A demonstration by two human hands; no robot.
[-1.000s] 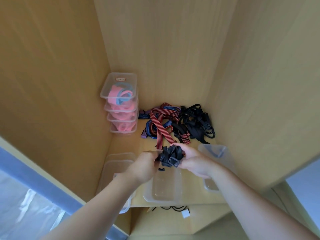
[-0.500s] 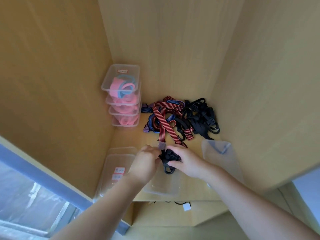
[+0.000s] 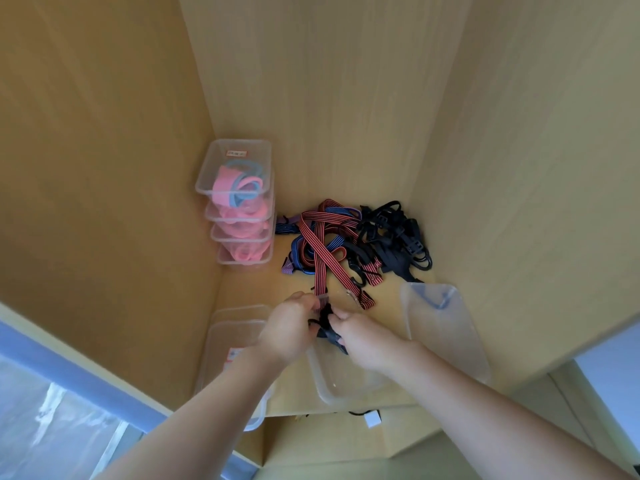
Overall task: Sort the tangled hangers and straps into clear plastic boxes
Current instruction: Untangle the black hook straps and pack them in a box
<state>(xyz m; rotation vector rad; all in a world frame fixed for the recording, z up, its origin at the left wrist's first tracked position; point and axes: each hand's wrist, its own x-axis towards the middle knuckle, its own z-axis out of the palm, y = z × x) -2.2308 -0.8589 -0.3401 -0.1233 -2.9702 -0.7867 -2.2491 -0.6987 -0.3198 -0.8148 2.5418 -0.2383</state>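
My left hand [image 3: 289, 327] and my right hand [image 3: 360, 336] meet over a clear plastic box [image 3: 346, 386] at the shelf's front edge. Between them they grip a small black strap bundle [image 3: 327, 327], pressed down at the box's far rim. Behind lies a tangle of red-and-black striped straps [image 3: 323, 251], blue striped straps [image 3: 298, 252] and black straps with hooks [image 3: 394, 237] in the back right corner.
Three stacked clear boxes [image 3: 239, 202] with pink and blue bands stand at the back left. Empty clear boxes with labels [image 3: 228, 341] lie front left. A clear lid [image 3: 443, 334] leans on the right wall. Wooden walls close in on three sides.
Both hands have lowered the black bundle from above the shelf down to the clear box. The camera has tilted, so the piles appear lower in view.
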